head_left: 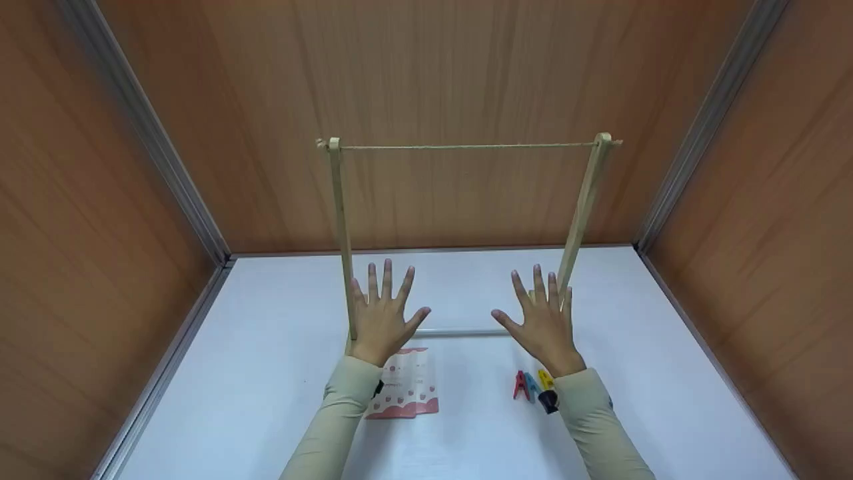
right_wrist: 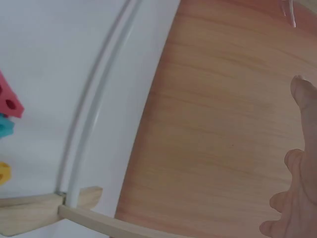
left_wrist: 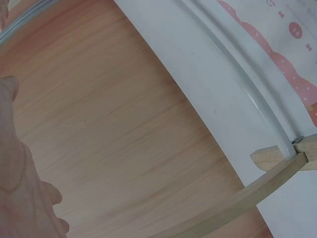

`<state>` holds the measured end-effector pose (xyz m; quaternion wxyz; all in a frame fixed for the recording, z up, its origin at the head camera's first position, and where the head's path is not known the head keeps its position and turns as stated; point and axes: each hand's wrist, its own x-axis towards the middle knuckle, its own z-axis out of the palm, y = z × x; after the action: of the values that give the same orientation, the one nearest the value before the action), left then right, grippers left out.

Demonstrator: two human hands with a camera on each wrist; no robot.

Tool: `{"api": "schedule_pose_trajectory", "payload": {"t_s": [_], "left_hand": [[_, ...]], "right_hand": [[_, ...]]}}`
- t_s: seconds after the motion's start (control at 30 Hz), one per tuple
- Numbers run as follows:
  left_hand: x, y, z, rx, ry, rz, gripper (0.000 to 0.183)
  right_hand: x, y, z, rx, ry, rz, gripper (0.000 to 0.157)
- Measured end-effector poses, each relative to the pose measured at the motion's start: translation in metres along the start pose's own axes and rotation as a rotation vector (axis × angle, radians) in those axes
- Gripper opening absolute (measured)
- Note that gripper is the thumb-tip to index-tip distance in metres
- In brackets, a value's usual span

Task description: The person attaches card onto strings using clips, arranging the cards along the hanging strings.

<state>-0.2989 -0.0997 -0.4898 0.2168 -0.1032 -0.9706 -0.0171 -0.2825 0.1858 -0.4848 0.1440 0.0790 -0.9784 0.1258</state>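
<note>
Both hands are held up apart from each other with fingers spread and nothing in them. The left hand (head_left: 382, 323) is in front of the left post (head_left: 341, 220) of a wooden rack; whether it touches the post cannot be told. The right hand (head_left: 545, 330) overlaps the foot of the right post (head_left: 583, 200). A string (head_left: 466, 146) runs between the post tops, and a white rod (head_left: 463, 332) joins their lower ends. Beside the left wrist lie pink-and-white printed sheets (head_left: 402, 383), partly covered by the sleeve. Near the right wrist are red (head_left: 520, 385), blue (head_left: 532, 385) and yellow clothespins (head_left: 545, 379).
The white tabletop (head_left: 266, 347) is enclosed by wood-grain panels (head_left: 466, 80) at the back and both sides. Grey metal strips (head_left: 166, 163) line the corners. A small black object (head_left: 548, 401) shows beside the right cuff.
</note>
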Motion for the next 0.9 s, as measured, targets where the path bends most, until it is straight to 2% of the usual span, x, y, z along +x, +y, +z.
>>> {"api": "schedule_pose_trajectory", "payload": {"t_s": [0.23, 0.43, 0.63, 0.77, 0.9], "left_hand": [[-0.003, -0.002, 0.000, -0.028, -0.017, -0.003, 0.079], [-0.006, -0.006, 0.003, -0.074, -0.050, -0.009, 0.079], [-0.015, -0.013, 0.011, -0.141, -0.043, -0.002, 0.075], [-0.022, -0.019, 0.019, -0.216, -0.043, -0.014, 0.071], [-0.029, -0.026, 0.028, -0.295, -0.084, -0.044, 0.067]], "right_hand": [[-0.004, 0.004, 0.000, 0.030, 0.007, 0.014, 0.084], [-0.010, 0.015, -0.001, 0.132, 0.044, 0.034, 0.081], [-0.020, 0.031, 0.001, 0.221, 0.080, 0.063, 0.078], [-0.028, 0.042, 0.003, 0.324, 0.097, 0.088, 0.072], [-0.037, 0.051, 0.008, 0.451, 0.062, 0.152, 0.064]]}}
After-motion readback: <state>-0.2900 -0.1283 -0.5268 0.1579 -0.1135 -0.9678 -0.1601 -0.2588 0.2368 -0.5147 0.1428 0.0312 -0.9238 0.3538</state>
